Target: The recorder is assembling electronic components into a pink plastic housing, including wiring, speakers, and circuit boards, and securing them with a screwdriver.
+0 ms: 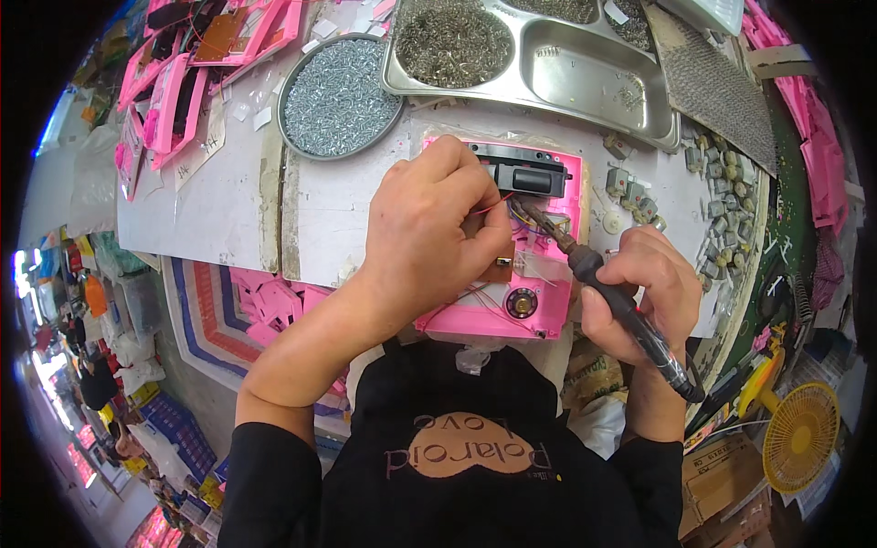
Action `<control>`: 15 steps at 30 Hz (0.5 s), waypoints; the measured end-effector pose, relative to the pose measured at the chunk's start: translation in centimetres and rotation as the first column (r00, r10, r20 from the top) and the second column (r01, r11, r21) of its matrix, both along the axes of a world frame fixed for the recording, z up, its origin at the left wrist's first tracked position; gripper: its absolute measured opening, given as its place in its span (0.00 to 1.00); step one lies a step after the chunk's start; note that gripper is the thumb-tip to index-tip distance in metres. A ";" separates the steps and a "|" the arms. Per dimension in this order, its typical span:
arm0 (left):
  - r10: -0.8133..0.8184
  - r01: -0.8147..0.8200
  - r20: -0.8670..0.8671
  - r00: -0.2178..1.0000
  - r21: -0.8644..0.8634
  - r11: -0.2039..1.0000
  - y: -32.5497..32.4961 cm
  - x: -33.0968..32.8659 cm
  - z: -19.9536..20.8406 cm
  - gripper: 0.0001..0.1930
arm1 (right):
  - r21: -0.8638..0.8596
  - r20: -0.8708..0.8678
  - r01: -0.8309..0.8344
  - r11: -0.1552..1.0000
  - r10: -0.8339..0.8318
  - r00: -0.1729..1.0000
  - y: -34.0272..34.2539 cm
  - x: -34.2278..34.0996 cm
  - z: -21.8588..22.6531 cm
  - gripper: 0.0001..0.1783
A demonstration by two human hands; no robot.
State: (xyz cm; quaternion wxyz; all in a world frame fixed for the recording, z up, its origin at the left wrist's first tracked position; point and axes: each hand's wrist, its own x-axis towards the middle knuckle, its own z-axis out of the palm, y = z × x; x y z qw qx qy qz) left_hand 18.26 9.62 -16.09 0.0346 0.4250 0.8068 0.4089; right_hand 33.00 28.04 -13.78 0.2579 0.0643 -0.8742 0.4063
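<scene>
While the pink housing lies open-side up at the centre of the frame, its black module sits along the upper edge and its round speaker near the lower edge, leaving the wiring between them exposed. The left hand covers the left part of the housing; its thumb and forefinger are pinched together on a red wire, presumably to steady the wire end near the iron's tip. The right hand has its fingers closed around the handle of the soldering iron, which slopes toward the upper left, probably so that the tip reaches the wires below the module without crossing the left hand. A brown circuit board is partly hidden beneath the left hand; contact between tip and wire cannot be confirmed. Just above the housing, the steel tray limits clearance at that side. Small metal components occupy the surface at the right, beyond the right hand. A round bowl of screws stands at the upper left, with stacked pink parts farther out.
</scene>
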 end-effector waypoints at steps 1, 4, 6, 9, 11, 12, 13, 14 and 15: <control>-0.002 0.002 -0.006 1.000 0.003 1.000 0.0 0.0 0.0 0.06 | 0.006 0.001 0.001 1.000 -0.001 1.000 0.0 0.0 0.1 0.18; 0.003 -0.003 -0.011 1.000 0.004 1.000 0.1 0.1 -0.1 0.07 | -0.001 -0.019 -0.013 1.000 0.013 1.000 -0.1 -0.1 -0.2 0.14; 0.005 -0.004 -0.024 1.000 0.006 1.000 0.0 0.1 -0.2 0.07 | -0.002 -0.010 -0.021 1.000 0.021 1.000 -0.1 0.0 -0.2 0.14; -0.007 0.008 -0.037 0.999 0.023 1.000 0.1 0.0 0.0 0.07 | 0.003 -0.014 -0.026 1.000 0.026 1.000 0.0 0.0 -0.3 0.14; -0.013 0.014 -0.039 0.999 0.032 0.999 0.2 0.0 0.0 0.07 | 0.003 -0.027 -0.019 1.000 0.019 0.999 0.0 -0.1 -0.2 0.15; -0.011 0.012 -0.037 0.999 0.033 0.999 0.1 0.0 0.0 0.07 | -0.001 -0.037 -0.013 1.000 0.013 0.999 0.0 -0.2 -0.1 0.15; -0.010 0.011 -0.036 0.999 0.034 0.999 0.1 0.0 -0.1 0.07 | -0.004 -0.047 -0.008 1.000 0.007 0.999 0.0 -0.2 -0.1 0.16; -0.007 0.009 -0.045 0.999 0.033 0.999 0.2 0.0 -0.1 0.07 | -0.005 -0.047 -0.004 1.000 0.003 0.999 0.0 -0.2 -0.1 0.16; -0.005 0.006 -0.054 0.999 0.032 0.999 0.2 0.1 -0.1 0.07 | -0.006 -0.048 0.000 1.000 0.000 0.999 -0.1 -0.2 -0.2 0.16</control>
